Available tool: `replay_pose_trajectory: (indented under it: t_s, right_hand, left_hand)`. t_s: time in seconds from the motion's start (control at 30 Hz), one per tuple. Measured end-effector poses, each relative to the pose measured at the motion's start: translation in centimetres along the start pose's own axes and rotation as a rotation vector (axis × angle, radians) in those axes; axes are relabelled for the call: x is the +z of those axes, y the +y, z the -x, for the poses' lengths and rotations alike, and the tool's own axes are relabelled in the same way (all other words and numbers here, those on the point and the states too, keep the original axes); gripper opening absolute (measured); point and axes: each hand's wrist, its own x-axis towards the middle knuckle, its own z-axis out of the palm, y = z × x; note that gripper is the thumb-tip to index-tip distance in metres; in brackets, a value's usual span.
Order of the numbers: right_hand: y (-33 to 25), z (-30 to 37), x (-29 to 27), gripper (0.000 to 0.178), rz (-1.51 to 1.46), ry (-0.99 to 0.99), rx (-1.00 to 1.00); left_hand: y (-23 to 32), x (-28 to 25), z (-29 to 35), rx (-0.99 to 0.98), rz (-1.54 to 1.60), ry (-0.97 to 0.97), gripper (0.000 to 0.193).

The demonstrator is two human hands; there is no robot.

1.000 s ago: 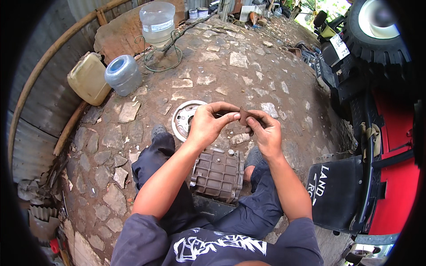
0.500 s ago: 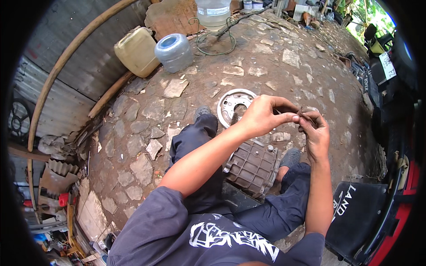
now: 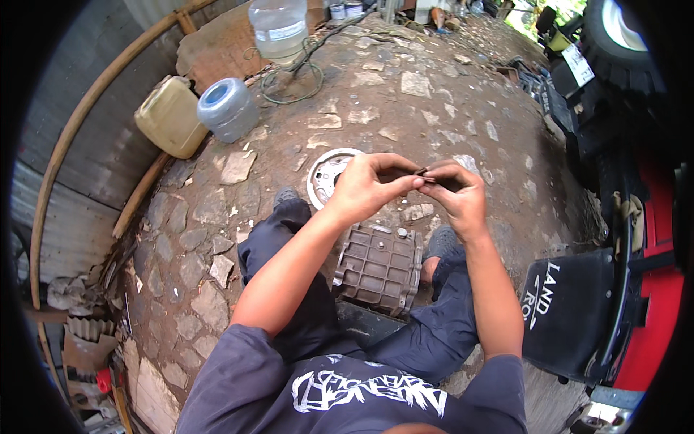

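My left hand [image 3: 365, 186] and my right hand [image 3: 460, 197] meet in front of me, raised over the ground, with their fingertips pinched together. Between them is a small, thin dark piece [image 3: 425, 173], mostly covered by the fingers, so its kind cannot be made out. Below the hands, a ribbed metal gearbox casing [image 3: 379, 264] lies between my legs, with bolt heads on its upper side. Just beyond it, partly behind my left hand, a round pale metal plate [image 3: 315, 181] with cut-outs rests on the stones.
A yellowish jerrycan [image 3: 170, 119] and a clear plastic water jug [image 3: 228, 110] stand at the left by the corrugated wall [image 3: 79, 155]. A larger jug [image 3: 277, 32] and a looped green hose [image 3: 318, 81] are farther back. On the right are a black mudflap [image 3: 567, 311] and a red vehicle body [image 3: 654, 318].
The whole view has swung, so the surroundings sit farther left in the picture. Both hands remain together at the fingertips, now with the dark piece slightly more visible.
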Motion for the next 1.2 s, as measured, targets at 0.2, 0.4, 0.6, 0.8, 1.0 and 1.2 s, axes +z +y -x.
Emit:
replay_pose_trajectory:
  t_s: [0.2,0.4,0.6,0.8,1.0,1.2]
  right_hand:
    - [0.0,-0.3,0.2,0.038,-0.088,0.025,0.092]
    - [2.7,-2.9,-1.1,0.034,-0.204,0.021,0.230]
    - [12.7,0.0,1.9,0.031,0.297,-0.089,0.379]
    - [24.1,9.3,4.9,0.027,0.996,-0.024,0.592]
    - [26.3,12.4,5.0,0.027,0.957,0.090,0.495]
    - [25.8,12.6,6.6,0.025,1.032,0.183,0.559]
  left_hand:
    - [-0.5,0.3,-0.5,0.013,-0.012,0.070,0.030]
    - [-11.3,-1.2,-3.7,-0.165,-0.130,0.146,0.060]
    - [-25.3,-2.1,4.5,-0.684,-0.754,0.104,0.059]
    - [-29.6,3.3,11.9,-0.822,-0.638,0.331,0.066]
    - [-28.3,3.3,12.2,-0.947,-0.596,0.376,0.048]
    - [-27.8,3.3,12.1,-0.981,-0.536,0.408,0.044]
